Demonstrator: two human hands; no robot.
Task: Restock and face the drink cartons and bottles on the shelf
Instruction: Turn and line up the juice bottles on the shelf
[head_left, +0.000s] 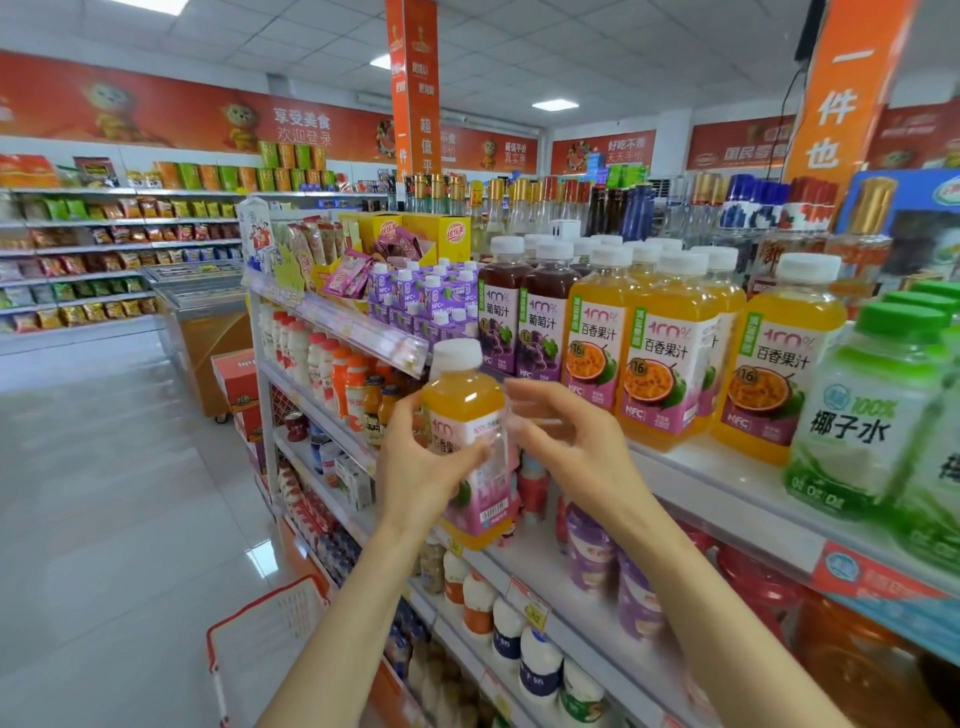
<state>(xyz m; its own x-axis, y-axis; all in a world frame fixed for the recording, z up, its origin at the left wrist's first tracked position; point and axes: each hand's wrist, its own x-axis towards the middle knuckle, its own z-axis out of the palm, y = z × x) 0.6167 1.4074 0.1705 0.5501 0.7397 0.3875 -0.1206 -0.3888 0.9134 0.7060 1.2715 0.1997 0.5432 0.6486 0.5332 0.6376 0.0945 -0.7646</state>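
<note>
My left hand (421, 467) grips an orange passion-fruit juice bottle (467, 410) with a white cap and pink label, held upright in front of the shelf edge. My right hand (566, 431) is beside the bottle on its right, fingers spread and loosely bent toward it; whether they touch it I cannot tell. On the top shelf (727, 483) stand matching passion-fruit bottles (660, 353), two dark grape juice bottles (524, 312), small purple cartons (421, 296) and green-capped coconut water bottles (878, 415).
Lower shelves (524, 582) hold several small milk and yogurt bottles behind price tags. A red shopping basket (260, 634) sits on the floor at the bottom left. The aisle floor opens to the left, with a chest freezer (202, 296) and snack shelves (78, 249) beyond.
</note>
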